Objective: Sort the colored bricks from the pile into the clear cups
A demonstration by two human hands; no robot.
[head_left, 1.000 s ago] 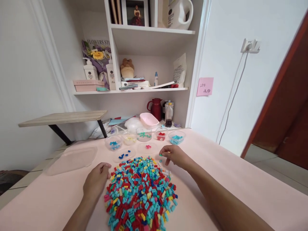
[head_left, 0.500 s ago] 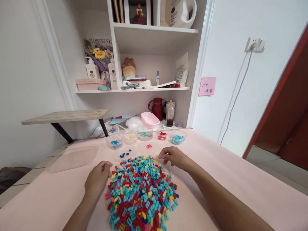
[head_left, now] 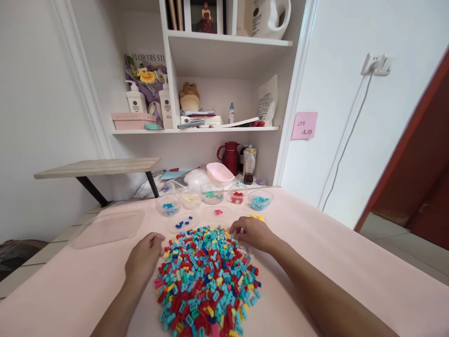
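Observation:
A large heap of small toy building bricks [head_left: 206,276] in red, light blue, yellow, green and dark blue lies in front of me. At its left edge my left hand [head_left: 144,255] rests on the table, fingers curled in; whether anything is inside cannot be seen. My right hand [head_left: 255,233] is over the heap's upper right edge, its fingers bent down and slightly apart, with no brick visible in them. Just behind it sit yellow bricks [head_left: 257,217], partly hidden. Beyond the heap, dark blue bricks [head_left: 184,223] and pink bricks [head_left: 218,212] lie on clear lids.
A back row of clear tubs holds sorted bricks: blue bricks [head_left: 169,208], yellow, green bricks [head_left: 212,194], red bricks [head_left: 237,197] and light blue bricks [head_left: 260,202]. A clear lid [head_left: 108,228] lies left. Behind stand a pink basin [head_left: 220,172], red jug [head_left: 230,158] and bottle [head_left: 249,167].
My right hand has lowered slightly toward the heap, and more of the yellow bricks behind it shows. My left hand stays in place. The view has shifted a little.

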